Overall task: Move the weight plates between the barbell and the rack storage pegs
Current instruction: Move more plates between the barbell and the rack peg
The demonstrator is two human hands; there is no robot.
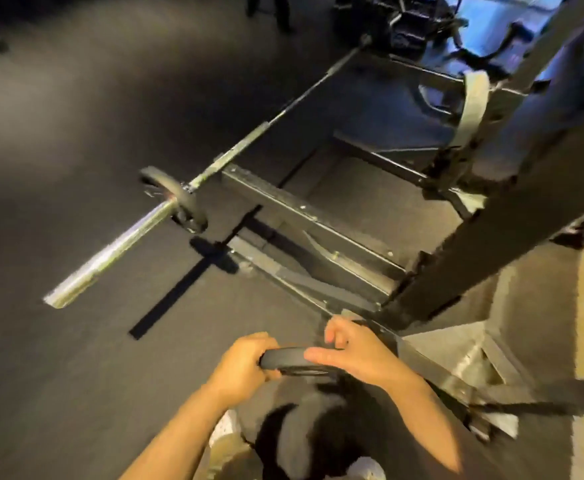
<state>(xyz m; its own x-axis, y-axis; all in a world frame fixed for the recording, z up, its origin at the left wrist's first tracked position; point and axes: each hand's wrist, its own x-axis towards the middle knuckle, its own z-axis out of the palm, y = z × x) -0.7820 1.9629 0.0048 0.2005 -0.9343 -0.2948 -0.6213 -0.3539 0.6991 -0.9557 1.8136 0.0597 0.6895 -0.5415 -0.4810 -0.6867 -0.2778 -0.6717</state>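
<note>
Dark gym floor (76,375) lies under a plate (285,356) gripped edgewise by left hand (240,363) and right hand (349,351) near the rack (474,271); a slip could drop it on feet, or it could knock the bar (117,247), where 1 plate sits.

I see a black weight plate (292,358) in my hands, and another black plate (179,199) on the barbell (110,251), whose sleeve shines chrome silver. The rack (491,220) is matte black; the floor (76,133) is dark grey, plain, patternless. A grey strap (474,105) hangs there.
</note>
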